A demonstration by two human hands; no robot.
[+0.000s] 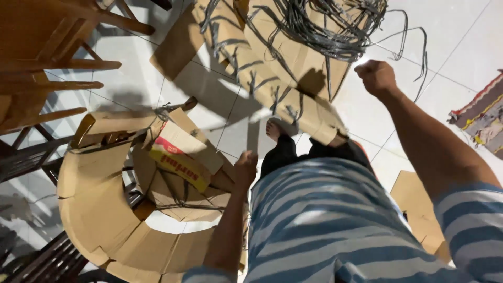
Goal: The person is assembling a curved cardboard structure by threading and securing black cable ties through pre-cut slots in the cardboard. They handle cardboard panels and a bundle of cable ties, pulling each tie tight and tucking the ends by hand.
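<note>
On the tiled floor (461, 47), right hand (375, 76) fisted on a thin wire (230, 112) from the cardboard ring (99, 209); left hand (245, 169) closed beside it, contents unclear; keep wire taut, pull evenly

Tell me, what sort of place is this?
Probably a room in a home used for handwork: a pale tiled floor, wooden chairs, a woven rug, plus curved cardboard and a bundle of grey strips.

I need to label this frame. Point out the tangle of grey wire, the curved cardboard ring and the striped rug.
tangle of grey wire (325, 26), head view, dense middle.
curved cardboard ring (89, 204), head view, broad left band.
striped rug (484, 115), head view, its middle.
</note>
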